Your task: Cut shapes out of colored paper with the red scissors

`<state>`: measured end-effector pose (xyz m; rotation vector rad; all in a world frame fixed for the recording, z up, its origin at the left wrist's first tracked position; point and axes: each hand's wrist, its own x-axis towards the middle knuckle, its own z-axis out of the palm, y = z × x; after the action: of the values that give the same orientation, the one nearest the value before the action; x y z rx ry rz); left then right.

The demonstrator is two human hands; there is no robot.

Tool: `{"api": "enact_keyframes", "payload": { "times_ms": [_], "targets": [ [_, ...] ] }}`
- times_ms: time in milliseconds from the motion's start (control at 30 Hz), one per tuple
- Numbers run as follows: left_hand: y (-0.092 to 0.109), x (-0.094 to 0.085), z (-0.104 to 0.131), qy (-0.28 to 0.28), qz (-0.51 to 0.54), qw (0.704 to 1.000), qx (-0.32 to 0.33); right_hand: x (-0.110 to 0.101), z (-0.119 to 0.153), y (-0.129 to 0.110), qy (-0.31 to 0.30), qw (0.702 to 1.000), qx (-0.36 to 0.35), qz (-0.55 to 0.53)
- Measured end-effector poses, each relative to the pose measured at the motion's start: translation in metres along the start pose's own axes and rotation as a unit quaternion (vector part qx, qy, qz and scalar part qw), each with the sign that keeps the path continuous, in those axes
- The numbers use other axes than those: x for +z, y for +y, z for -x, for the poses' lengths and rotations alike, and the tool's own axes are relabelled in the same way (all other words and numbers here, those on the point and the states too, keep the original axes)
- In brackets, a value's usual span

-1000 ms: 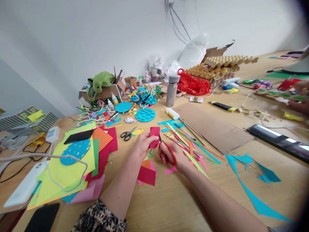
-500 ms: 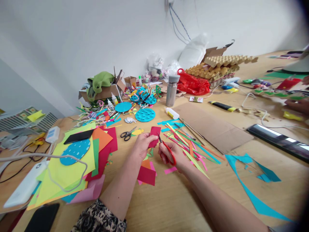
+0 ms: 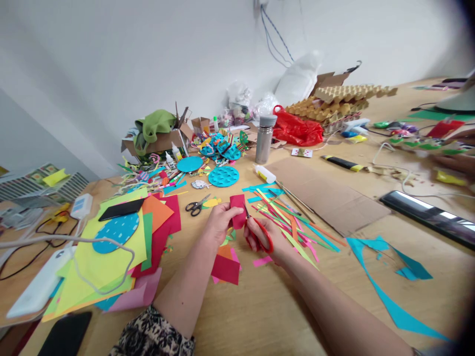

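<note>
Grasping a small red paper rectangle point(image 3: 237, 200) between the thumb and fingers of the left hand point(image 3: 219, 221), holding it above the worktop point(image 3: 267, 309), straight ahead of the body. Gripping red-handled scissors point(image 3: 270, 242) in the right hand point(image 3: 280, 243), curling the fingers around the handles and laying the blades against the paper's right edge. Probably risking a nick to the left thumb, through setting steel so near its tip. Possibly risking a crooked cut too, through pinching such thin stock and letting it flex. Pointing the rectangle's long axis away from the body, nearly straight up the view, leaning slightly left at its far end; aiming the scissor tips forward and a little left, almost alongside that axis. Showing too little detail for telling parted blades from closed ones. Working just beyond a red paper card point(image 3: 227, 271), beside coloured paper strips point(image 3: 294, 229) on the right, near black-handled scissors point(image 3: 196, 206) on the left, facing a glue bottle point(image 3: 265, 174) and a steel flask point(image 3: 263, 143) farther off.
</note>
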<state>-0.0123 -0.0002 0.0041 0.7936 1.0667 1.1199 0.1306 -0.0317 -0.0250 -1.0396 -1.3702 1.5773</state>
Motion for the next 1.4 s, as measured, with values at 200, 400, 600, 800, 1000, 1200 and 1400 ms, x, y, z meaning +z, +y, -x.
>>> {"api": "enact_keyframes", "payload": {
  "times_ms": [200, 400, 600, 800, 1000, 1200, 1400],
  "targets": [
    [0.002, -0.002, 0.0, 0.004, -0.002, 1.0, 0.005, 0.001, 0.001, -0.003, -0.012, 1.0, 0.023, -0.001],
    [0.002, -0.002, 0.001, 0.005, 0.006, 1.0, 0.006, 0.001, 0.002, -0.003, -0.002, 1.0, 0.028, 0.007],
    [0.004, -0.002, 0.003, 0.005, -0.011, 1.0, -0.006, 0.002, 0.003, -0.003, -0.012, 0.999, 0.028, -0.014],
    [0.004, -0.003, 0.002, -0.012, -0.012, 1.0, -0.006, 0.001, 0.004, -0.003, -0.014, 0.999, 0.017, -0.029],
    [0.003, -0.006, 0.001, -0.023, -0.033, 0.999, -0.015, 0.002, 0.005, -0.004, -0.009, 0.999, 0.026, -0.034],
    [0.003, -0.006, 0.001, -0.025, -0.049, 0.998, -0.019, 0.003, 0.007, -0.007, -0.007, 1.0, 0.007, -0.025],
    [0.005, -0.006, 0.003, -0.025, -0.049, 0.998, -0.023, -0.001, 0.009, -0.016, -0.041, 0.999, 0.006, 0.035]
  ]
}}
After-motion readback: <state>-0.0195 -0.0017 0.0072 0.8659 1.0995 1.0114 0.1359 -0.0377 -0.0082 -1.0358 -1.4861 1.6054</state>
